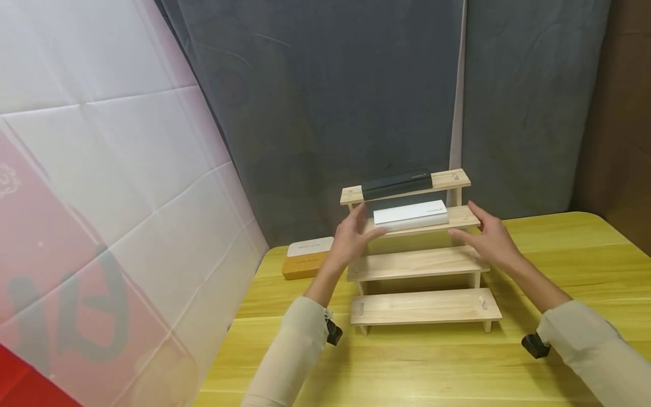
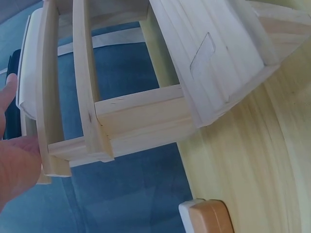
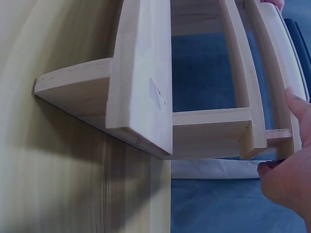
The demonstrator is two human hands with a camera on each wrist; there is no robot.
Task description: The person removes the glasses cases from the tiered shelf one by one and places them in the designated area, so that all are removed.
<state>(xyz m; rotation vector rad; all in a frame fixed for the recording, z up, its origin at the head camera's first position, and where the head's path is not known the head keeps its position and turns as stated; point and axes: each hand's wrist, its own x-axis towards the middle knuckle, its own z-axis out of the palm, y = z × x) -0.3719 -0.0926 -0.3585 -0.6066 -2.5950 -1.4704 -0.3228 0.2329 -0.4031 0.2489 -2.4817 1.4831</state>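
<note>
A four-step wooden stand (image 1: 417, 263) sits on the yellow table (image 1: 407, 362). A black box (image 1: 396, 183) lies on its top step and a white box (image 1: 411, 215) on the second step. My left hand (image 1: 356, 232) is at the left end of the second step, fingers straight beside the white box (image 2: 26, 73), thumb along the step's front edge. My right hand (image 1: 483, 234) reaches flat to the right end of the same step, fingertips touching the wood. In the right wrist view the thumb (image 3: 299, 109) lies by the step's end. Neither hand holds anything.
A flat orange box with a white lid (image 1: 305, 259) lies on the table left of the stand, near the back edge. A grey curtain (image 1: 330, 102) hangs behind. A white and pink sheet (image 1: 102, 198) slants along the left side.
</note>
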